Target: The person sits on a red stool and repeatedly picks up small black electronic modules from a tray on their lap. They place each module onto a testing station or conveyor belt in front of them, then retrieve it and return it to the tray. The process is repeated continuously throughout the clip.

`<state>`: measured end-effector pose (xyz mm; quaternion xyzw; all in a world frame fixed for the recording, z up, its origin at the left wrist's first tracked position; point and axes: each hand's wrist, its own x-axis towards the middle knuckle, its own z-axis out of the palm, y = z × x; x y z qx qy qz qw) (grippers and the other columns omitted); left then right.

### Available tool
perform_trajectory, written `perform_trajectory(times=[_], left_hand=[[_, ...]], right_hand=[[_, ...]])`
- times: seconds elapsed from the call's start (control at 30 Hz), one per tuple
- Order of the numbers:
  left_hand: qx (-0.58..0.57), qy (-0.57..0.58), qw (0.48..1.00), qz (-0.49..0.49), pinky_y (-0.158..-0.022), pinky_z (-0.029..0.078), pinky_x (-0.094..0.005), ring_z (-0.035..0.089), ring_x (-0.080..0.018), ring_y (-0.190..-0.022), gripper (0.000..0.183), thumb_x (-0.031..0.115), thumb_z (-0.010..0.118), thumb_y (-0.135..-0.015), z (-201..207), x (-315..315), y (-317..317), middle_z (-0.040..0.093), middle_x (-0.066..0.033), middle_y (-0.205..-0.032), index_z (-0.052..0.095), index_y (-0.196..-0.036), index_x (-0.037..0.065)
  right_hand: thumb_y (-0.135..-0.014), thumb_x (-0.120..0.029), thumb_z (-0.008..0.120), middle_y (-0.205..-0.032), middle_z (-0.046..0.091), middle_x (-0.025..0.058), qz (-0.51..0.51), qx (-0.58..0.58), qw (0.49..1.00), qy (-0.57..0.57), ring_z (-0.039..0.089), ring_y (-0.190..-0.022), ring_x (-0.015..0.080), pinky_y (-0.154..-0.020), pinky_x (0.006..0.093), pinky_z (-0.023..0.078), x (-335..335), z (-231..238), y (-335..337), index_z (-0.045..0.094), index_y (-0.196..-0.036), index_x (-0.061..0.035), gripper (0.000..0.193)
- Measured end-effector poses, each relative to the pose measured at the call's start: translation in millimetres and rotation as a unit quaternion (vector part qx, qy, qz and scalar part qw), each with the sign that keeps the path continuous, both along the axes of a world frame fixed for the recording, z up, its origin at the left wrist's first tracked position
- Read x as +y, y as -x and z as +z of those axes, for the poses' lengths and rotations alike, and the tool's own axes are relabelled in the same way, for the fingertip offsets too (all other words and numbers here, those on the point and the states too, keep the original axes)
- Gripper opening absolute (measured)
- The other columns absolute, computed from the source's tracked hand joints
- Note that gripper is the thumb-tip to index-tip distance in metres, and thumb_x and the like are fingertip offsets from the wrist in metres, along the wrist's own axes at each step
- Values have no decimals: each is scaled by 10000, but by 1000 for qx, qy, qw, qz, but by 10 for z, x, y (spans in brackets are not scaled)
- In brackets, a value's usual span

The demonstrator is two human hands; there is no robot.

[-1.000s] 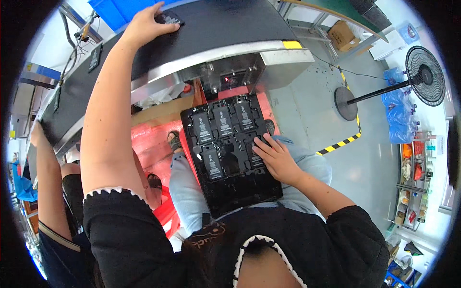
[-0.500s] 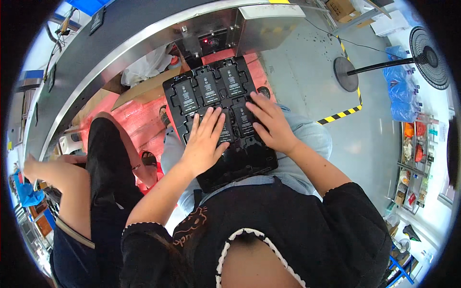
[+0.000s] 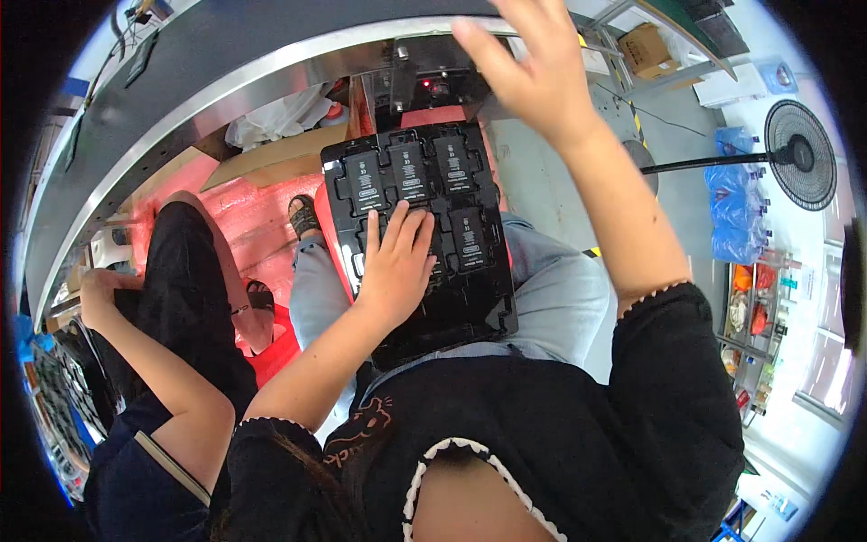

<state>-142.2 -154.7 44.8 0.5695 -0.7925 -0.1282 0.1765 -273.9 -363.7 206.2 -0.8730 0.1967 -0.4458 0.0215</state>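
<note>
A black moulded plastic tray (image 3: 452, 316) rests across my lap, tilted slightly. Several flat black rectangular pieces with white print, which look like battery packs (image 3: 468, 237), sit in its upper pockets. My left hand (image 3: 395, 275) lies on the tray with its fingers spread, covering one pocket and whatever is in it. Raised off the tray, my right hand (image 3: 542, 81) is by the near metal edge of a dark conveyor belt (image 3: 271, 32). Its thumb stands apart from the fingers, and I see nothing in it; some fingertips are cut off by the picture's upper edge.
A co-worker's arm (image 3: 163, 352) and knees are close on my left. Under the belt stands a cardboard box (image 3: 271, 163) with white plastic bags. A black fan (image 3: 799, 154) stands at right. Dark flat pieces (image 3: 140, 59) lie on the belt.
My right hand has left the tray and risen up to the belt's edge. My left hand stays on the tray. The co-worker's hand has come down toward their lap.
</note>
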Motion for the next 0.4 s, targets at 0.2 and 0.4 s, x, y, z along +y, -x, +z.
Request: perform_trajectory(times=[0.2, 0.4], left_hand=[[122, -12, 992, -34, -1137, 195, -572, 285, -379, -1404, 564, 85, 639, -817, 146, 69, -88, 358, -169, -1473, 469, -1350, 20], [118, 260, 958, -13, -1083, 318, -582, 436, -357, -1314, 549, -3, 656, -716, 1208, -757, -961, 488, -168, -1378, 593, -1257, 68]], right_hand=[[-749, -245, 685, -1455, 350, 250, -36, 105, 993, -46, 368, -1326, 383, -1108, 422, 315, -1150, 175, -664, 424, -1400, -39, 731], [-714, -242, 676, -1504, 294, 249, -51, 466, 839, -277, 274, -1402, 389, -1157, 392, 264, -1468, 705, -1161, 231, -1513, -86, 927]])
